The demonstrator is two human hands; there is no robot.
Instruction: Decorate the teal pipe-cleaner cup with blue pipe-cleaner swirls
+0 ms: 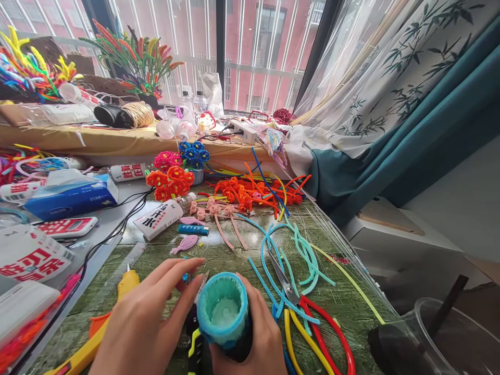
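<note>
A round cup (223, 307) with a fuzzy teal and blue rim and a hollow inside stands at the bottom centre. My right hand (253, 333) is wrapped round its right side and holds it. To the left of the cup, my left hand (152, 312) has its fingers apart, with the fingertips near the rim. Something small and blue shows behind the left fingers, partly hidden. A black and yellow tool (194, 349) lies between the hands, mostly covered. Left of my left hand is a yellow glue gun (128, 283), its nozzle pointing up.
Scissors with red handles (330, 325) and teal pipe cleaners (308, 255) lie to the right. A plastic cup (441, 333) stands at the lower right. Orange fuzzy flowers (170, 182), a bottle (162, 216) and a blue tissue pack (72, 197) are farther back.
</note>
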